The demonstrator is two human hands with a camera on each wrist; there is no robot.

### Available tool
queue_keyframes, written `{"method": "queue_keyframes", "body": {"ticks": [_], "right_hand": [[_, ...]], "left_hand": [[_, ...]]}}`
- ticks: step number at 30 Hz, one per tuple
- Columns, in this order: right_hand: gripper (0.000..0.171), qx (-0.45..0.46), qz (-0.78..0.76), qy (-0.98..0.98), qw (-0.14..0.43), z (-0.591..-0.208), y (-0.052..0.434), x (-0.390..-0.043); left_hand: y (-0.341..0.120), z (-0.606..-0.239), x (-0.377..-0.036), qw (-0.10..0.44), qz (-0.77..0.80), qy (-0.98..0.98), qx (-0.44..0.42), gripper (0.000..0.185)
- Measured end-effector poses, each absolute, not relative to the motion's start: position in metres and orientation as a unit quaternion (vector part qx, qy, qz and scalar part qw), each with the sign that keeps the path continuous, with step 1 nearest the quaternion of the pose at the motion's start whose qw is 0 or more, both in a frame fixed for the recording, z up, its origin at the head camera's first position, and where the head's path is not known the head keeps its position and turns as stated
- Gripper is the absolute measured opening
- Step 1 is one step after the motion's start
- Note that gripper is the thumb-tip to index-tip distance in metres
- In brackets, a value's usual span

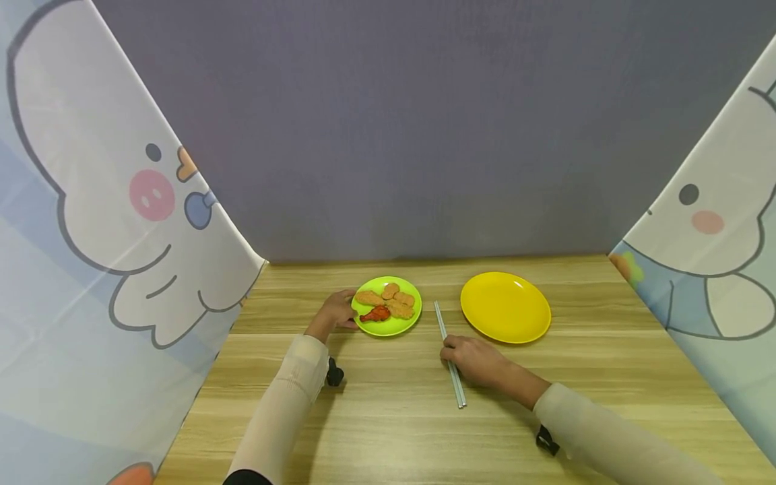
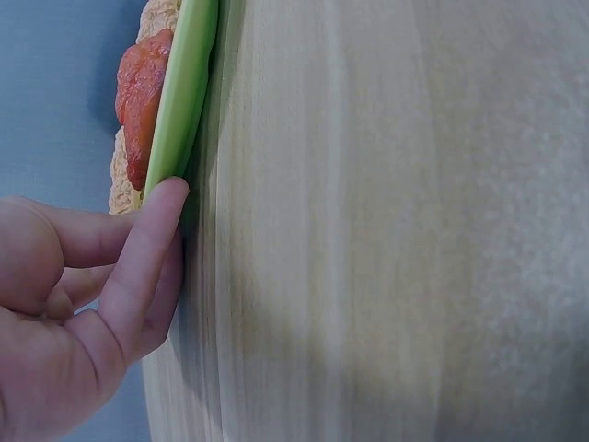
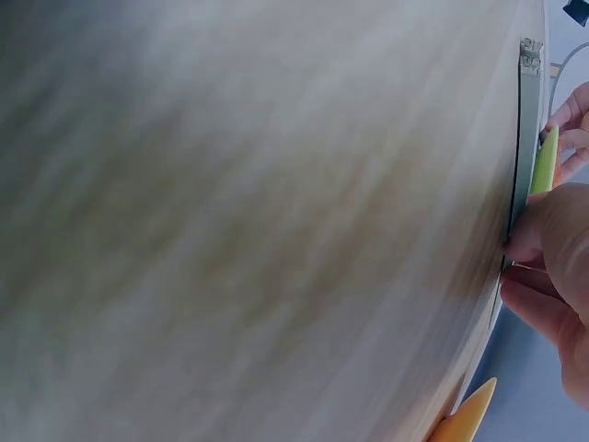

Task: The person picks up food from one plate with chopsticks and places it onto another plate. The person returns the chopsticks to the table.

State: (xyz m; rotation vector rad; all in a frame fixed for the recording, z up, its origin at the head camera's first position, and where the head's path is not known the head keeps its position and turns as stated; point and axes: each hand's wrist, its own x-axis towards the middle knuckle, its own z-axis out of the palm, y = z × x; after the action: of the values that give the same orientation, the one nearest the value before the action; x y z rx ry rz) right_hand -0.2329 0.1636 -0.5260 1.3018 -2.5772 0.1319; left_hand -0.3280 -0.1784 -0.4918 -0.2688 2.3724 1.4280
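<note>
On the left, a small green plate (image 1: 383, 328) carries several brown fried chicken pieces (image 1: 401, 309) and a red drumstick (image 1: 376, 314). My left hand (image 1: 338, 310) pinches its left rim, as the left wrist view shows close up. Near the table's middle lies a pair of silver chopsticks (image 1: 457, 386), pointing away from me. My right hand (image 1: 475, 360) grips them around their middle with thumb and fingers. In the right wrist view the chopsticks (image 3: 527, 120) lie flat along the tabletop. Beyond the right hand sits a bare yellow plate (image 1: 505, 308).
The wooden table (image 1: 388, 431) ends at a grey wall panel (image 1: 424, 135) at the back. Cartoon-printed sheets stand along the left (image 1: 91, 269) and right sides. The chopsticks lie between the two plates.
</note>
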Motion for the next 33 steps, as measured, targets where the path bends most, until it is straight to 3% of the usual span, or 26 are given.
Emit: {"method": "queue_keyframes", "body": {"ticks": [9, 16, 25, 33], "right_hand": [[0.008, 0.432, 0.045, -0.892, 0.127, -0.526, 0.161, -0.232], [0.013, 0.413, 0.052, -0.900, 0.130, -0.517, 0.163, -0.235], [0.016, 0.373, 0.075, -0.905, 0.191, -0.501, 0.170, -0.252], [0.038, 0.304, 0.114, -0.938, 0.120, -0.494, 0.184, -0.261]], "left_hand": [[-0.178, -0.491, -0.328, 0.177, 0.504, 0.840, -0.098, 0.069], [-0.178, -0.494, -0.329, 0.183, 0.506, 0.836, -0.102, 0.069], [-0.178, -0.494, -0.331, 0.175, 0.493, 0.846, -0.101, 0.071], [-0.180, -0.489, -0.328, 0.205, 0.488, 0.844, -0.084, 0.061]]}}
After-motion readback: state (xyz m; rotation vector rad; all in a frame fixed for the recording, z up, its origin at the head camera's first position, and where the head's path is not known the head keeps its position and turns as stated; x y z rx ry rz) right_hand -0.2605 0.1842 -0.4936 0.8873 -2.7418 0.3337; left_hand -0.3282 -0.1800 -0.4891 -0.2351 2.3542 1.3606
